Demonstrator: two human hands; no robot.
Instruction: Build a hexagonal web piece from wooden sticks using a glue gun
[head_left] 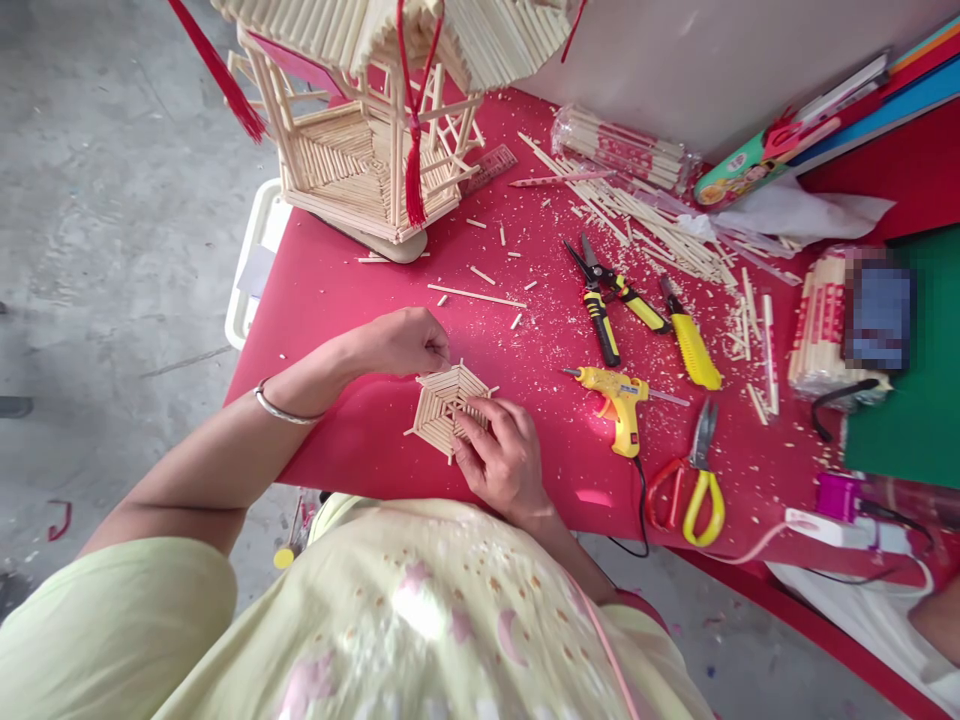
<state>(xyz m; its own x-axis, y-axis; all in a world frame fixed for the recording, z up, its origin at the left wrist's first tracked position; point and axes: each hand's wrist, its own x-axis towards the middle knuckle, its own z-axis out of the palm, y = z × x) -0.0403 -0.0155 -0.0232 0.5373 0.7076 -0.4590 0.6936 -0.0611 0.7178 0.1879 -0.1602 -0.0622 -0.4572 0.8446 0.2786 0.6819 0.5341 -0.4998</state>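
A small hexagonal panel of wooden sticks (pixel 436 408), laid in nested rings with stick ends jutting at the corners, lies on the red table near its front edge. My right hand (pixel 504 455) grips its right side, fingers and thumb curled over the sticks. At the panel's upper left edge is my left hand (pixel 405 342), closed with its fingers pinched together and wrist bent; whatever may be in the fingertips is hidden. Right of my hands lie a yellow glue gun (pixel 619 400) and scissors with red and yellow handles (pixel 701 475).
A stick-built pavilion (pixel 375 150) with red tassels stands at the back left. Black-yellow pliers (pixel 600 310), a yellow utility knife (pixel 691 340) and loose sticks (pixel 637 215) lie on the right. Packed sticks (pixel 817 320) and a white power strip (pixel 829 527) are farther right. Stick scraps dot the red table (pixel 330 270).
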